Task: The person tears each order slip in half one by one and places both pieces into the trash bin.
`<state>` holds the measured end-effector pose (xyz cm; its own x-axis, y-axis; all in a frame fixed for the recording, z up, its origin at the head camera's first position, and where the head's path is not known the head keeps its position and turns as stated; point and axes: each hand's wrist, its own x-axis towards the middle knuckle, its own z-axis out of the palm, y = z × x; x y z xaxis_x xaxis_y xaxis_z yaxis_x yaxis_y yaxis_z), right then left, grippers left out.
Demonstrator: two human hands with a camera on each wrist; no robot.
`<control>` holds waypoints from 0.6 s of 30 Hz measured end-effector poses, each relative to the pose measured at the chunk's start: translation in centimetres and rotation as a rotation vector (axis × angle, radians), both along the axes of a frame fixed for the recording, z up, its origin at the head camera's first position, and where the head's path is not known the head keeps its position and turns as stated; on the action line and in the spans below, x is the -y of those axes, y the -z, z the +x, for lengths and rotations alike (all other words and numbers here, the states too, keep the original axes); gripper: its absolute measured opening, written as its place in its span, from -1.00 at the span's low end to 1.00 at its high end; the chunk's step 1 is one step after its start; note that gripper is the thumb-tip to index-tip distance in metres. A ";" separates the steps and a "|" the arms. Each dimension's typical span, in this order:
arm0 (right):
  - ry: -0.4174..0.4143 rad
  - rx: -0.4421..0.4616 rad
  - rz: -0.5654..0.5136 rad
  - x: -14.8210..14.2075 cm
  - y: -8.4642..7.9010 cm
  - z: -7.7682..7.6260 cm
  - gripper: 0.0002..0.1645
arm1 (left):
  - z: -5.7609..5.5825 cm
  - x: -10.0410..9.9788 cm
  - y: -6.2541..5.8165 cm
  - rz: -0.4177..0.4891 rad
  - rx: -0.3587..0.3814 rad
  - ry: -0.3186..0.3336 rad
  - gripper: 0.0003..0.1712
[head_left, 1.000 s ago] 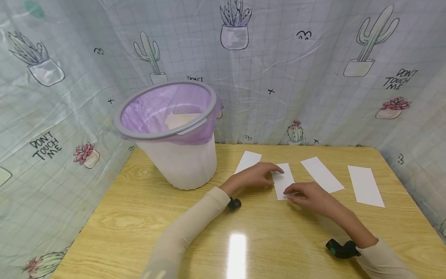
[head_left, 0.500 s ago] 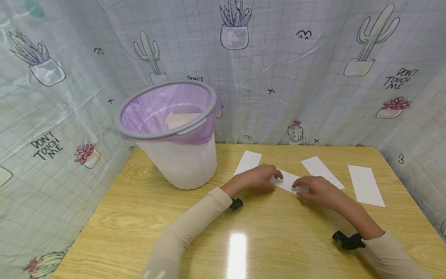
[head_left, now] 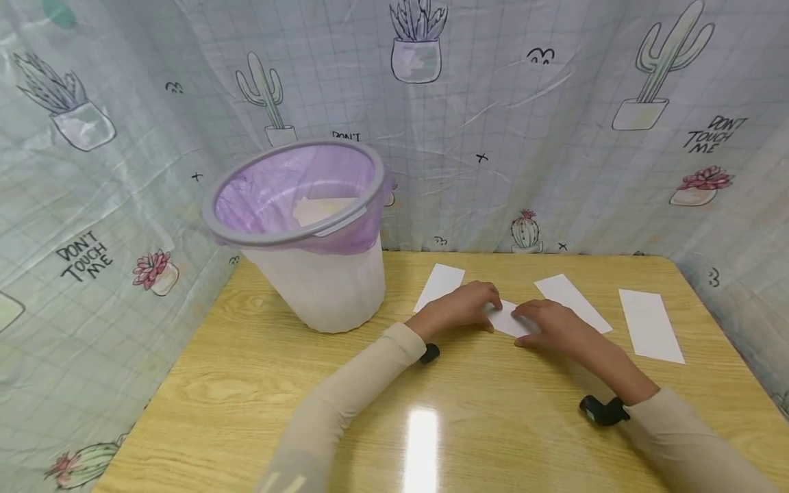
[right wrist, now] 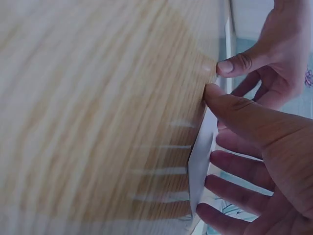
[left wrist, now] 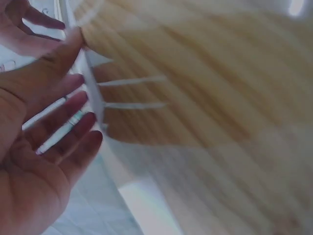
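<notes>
A white paper strip (head_left: 507,319) lies crosswise on the wooden table between both hands in the head view. My left hand (head_left: 464,305) holds its left end, thumb at the near edge and fingers towards the far side. At the right end, my right hand (head_left: 557,331) grips it the same way. In the right wrist view, the thumb (right wrist: 239,105) rests at the edge of the paper (right wrist: 201,154), with the other fingers spread along its far side. The left wrist view shows the left thumb (left wrist: 58,56) at the near edge too. Both ends are partly hidden by the hands.
More white paper strips lie around: one (head_left: 440,283) behind the left hand, one (head_left: 573,302) behind the right, one (head_left: 650,324) farther right. A white bin (head_left: 320,291) with a purple liner stands at the back left, pale paper (head_left: 320,209) inside. A patterned curtain (head_left: 468,123) hangs behind.
The paper strip has turned from lengthwise to crosswise between the hands. My right hand has moved slightly up and right, and the fingers of both hands have closed in on the paper.
</notes>
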<state>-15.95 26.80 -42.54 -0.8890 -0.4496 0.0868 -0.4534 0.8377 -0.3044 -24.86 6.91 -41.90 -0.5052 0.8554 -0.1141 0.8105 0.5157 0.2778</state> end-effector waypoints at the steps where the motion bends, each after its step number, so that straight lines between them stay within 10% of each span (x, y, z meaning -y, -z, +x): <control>1: -0.004 0.007 0.000 0.1 -0.1 -0.2 -0.47 | 0.1 -0.2 -0.1 -0.010 -0.014 0.000 -0.53; 18: 0.039 0.048 -0.019 -0.2 -0.9 -0.3 -0.76 | 0.0 0.1 -0.4 0.022 0.048 -0.031 -0.80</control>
